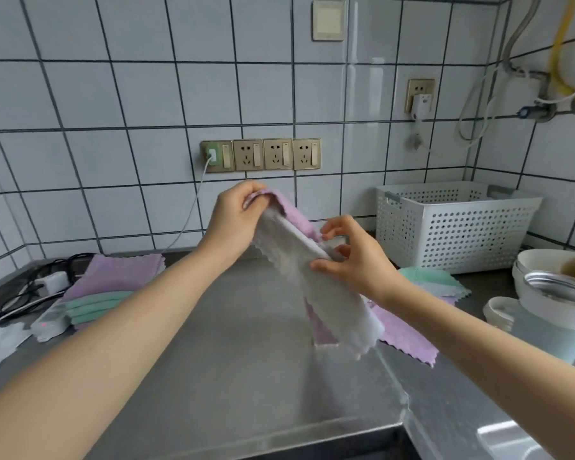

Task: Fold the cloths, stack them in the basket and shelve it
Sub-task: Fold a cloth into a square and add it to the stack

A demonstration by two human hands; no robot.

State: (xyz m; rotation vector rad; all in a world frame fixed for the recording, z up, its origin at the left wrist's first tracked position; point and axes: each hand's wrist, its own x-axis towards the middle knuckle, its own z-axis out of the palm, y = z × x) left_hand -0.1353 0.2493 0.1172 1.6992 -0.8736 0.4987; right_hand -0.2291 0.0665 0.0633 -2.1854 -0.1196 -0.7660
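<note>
Steel counter (246,360), 2 hands: left hand (236,217), right hand (352,260) pinch cloth (312,270)

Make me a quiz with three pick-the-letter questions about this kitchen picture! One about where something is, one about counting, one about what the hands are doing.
1. Where is the white basket?
A. On the counter in the right back corner
B. On the floor
C. Hanging on the wall

2. How many sockets are in the wall socket row?
A. Two
B. Four
C. Six

3. What are the hands doing?
A. Resting flat on the counter
B. Both holding a cloth in the air
C. Lifting the basket

Answers: 1 A, it stands by the tiled corner. 2 B, four plates side by side. 3 B, the left hand and right hand grip the lilac-and-white cloth above the counter.
</note>
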